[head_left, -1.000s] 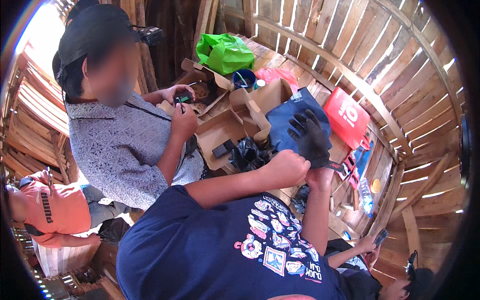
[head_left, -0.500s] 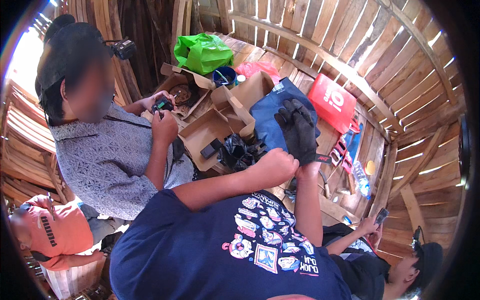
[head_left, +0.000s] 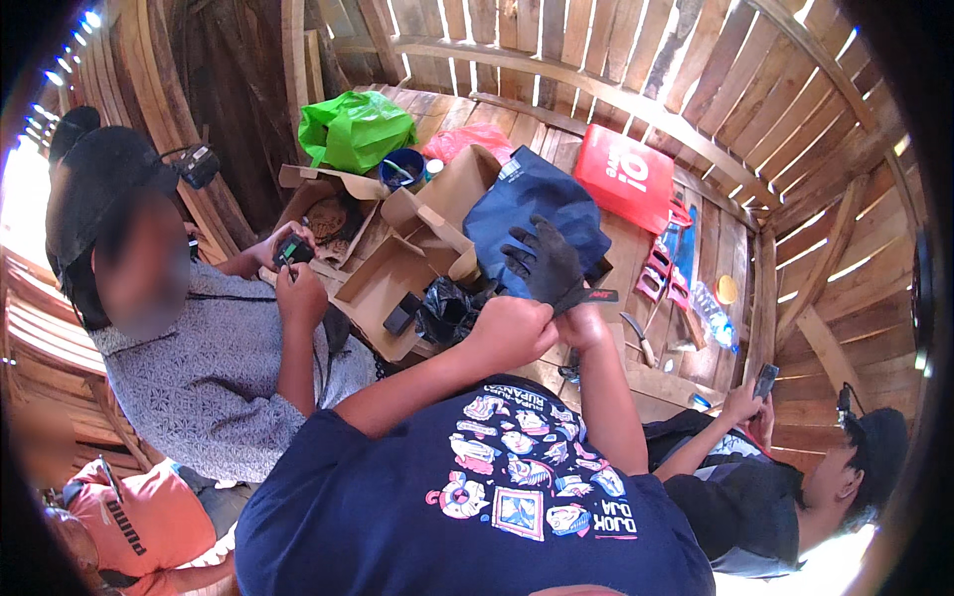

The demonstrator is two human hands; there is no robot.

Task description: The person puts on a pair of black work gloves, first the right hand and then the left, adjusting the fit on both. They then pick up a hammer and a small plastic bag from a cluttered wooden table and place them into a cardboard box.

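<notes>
Your right hand (head_left: 545, 260) wears a black work glove (head_left: 537, 253), fingers spread and pointing toward 11 o'clock, gripping nothing; your left hand (head_left: 512, 333) sits at its 7 o'clock, clenched on the glove's cuff strap (head_left: 586, 296), pinching it at the wrist. Judging by its look, the glove is light, soft and floppy knit, likely grippy at the palm; the cuff edge and strap are the sensible places to hold, since the fingers would simply stretch. Both forearms rise from your chest toward 12 o'clock, right elbow tucked, left arm crossing in from 8 o'clock. Beyond the glove at 12 o'clock lies a blue bag (head_left: 537, 204); at 9 o'clock sit open cardboard boxes (head_left: 397, 268) and a black plastic bag (head_left: 447, 310); a person's hands (head_left: 298, 278) hold a small dark device at 9 o'clock.
</notes>
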